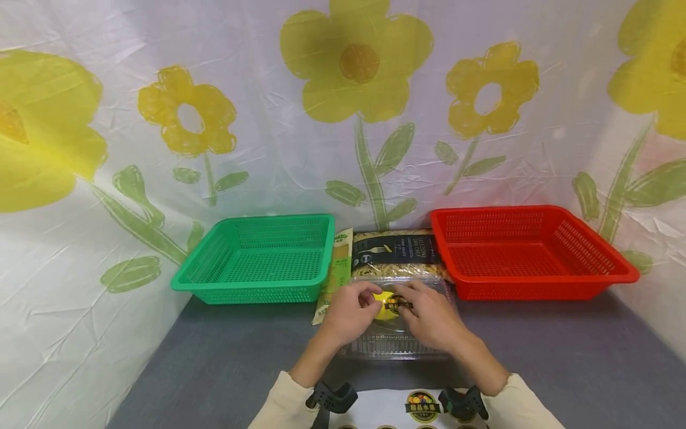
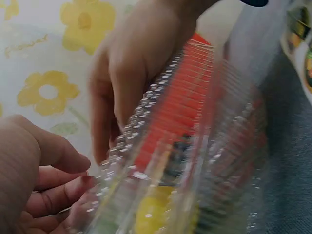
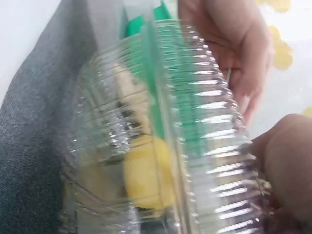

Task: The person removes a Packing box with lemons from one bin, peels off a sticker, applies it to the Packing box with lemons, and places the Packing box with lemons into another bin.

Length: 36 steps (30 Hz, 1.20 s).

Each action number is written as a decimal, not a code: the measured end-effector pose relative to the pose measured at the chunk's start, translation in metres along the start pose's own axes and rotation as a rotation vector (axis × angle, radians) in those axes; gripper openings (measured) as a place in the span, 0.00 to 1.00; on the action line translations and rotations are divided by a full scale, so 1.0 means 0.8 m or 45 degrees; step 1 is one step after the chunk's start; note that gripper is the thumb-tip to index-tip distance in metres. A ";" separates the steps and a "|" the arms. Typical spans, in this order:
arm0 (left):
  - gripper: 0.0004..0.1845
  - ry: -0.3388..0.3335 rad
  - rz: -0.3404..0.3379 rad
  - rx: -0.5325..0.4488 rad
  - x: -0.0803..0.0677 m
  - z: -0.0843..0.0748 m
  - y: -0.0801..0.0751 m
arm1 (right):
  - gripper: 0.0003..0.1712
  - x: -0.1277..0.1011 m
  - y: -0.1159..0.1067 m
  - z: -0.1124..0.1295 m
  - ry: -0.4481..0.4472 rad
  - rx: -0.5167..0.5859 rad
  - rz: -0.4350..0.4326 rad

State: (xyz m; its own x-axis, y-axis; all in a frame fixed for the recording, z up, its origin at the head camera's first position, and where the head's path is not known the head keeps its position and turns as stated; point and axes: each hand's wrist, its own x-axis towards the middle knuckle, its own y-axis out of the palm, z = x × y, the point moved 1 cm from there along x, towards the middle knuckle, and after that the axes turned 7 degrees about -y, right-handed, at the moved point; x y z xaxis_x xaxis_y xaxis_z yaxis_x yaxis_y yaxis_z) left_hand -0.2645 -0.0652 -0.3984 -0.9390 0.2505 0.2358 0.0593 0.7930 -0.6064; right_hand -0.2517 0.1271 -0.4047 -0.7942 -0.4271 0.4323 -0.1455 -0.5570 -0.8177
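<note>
A clear plastic clamshell box point(image 1: 396, 347) with a ridged rim sits on the grey table, a yellow rounded item point(image 3: 148, 171) visible through its wall. On its lid a dark round sticker point(image 1: 395, 302) with Chinese lettering appears to lie flat. My left hand point(image 1: 349, 311) is at the lid's left side, thumb and forefinger loosely bent beside the sticker. From the right, my right hand point(image 1: 433, 317) reaches over the lid with its fingertips at the sticker's edge. Both wrist views show the box blurred; exact fingertip contact is hard to see.
A sheet of round stickers point(image 1: 375, 405) lies at the near edge. Behind the box are a pasta bag point(image 1: 395, 250) and a slim green-and-yellow packet point(image 1: 339, 262). A green basket point(image 1: 252, 295) stands left, a red basket point(image 1: 536, 290) right, before a flowered cloth point(image 1: 257, 119).
</note>
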 end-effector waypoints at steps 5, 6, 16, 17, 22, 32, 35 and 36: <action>0.09 0.029 -0.024 -0.105 0.000 0.001 -0.017 | 0.31 0.000 -0.013 -0.006 0.011 0.279 -0.147; 0.08 0.033 -0.037 -0.112 0.000 0.002 -0.020 | 0.31 0.000 -0.016 -0.007 0.018 0.328 -0.176; 0.09 -0.074 -0.050 -0.128 0.002 0.011 -0.047 | 0.30 -0.005 -0.054 -0.013 0.079 0.412 -0.414; 0.10 -0.106 -0.037 -0.120 0.002 0.012 -0.050 | 0.30 -0.006 -0.059 -0.015 0.085 0.400 -0.454; 0.19 -0.304 0.045 -0.006 0.003 0.020 -0.061 | 0.28 -0.012 -0.086 -0.032 0.200 0.345 -0.661; 0.41 -0.540 0.225 0.029 0.001 0.026 -0.058 | 0.18 -0.041 -0.135 -0.093 0.567 0.377 -1.054; 0.44 -0.584 0.274 -0.040 0.001 0.028 -0.056 | 0.15 -0.049 -0.145 -0.116 0.671 0.291 -1.216; 0.45 -0.591 0.285 -0.057 0.001 0.028 -0.056 | 0.14 -0.052 -0.147 -0.123 0.710 0.266 -1.276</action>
State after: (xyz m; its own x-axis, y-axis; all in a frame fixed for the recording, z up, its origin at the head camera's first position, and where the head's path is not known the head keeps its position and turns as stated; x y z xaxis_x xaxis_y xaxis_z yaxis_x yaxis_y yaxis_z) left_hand -0.2752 -0.1131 -0.3884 -0.9524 0.1519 -0.2644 0.2810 0.7738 -0.5677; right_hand -0.2600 0.2804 -0.3641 -0.5353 0.6144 0.5797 -0.7963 -0.5959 -0.1038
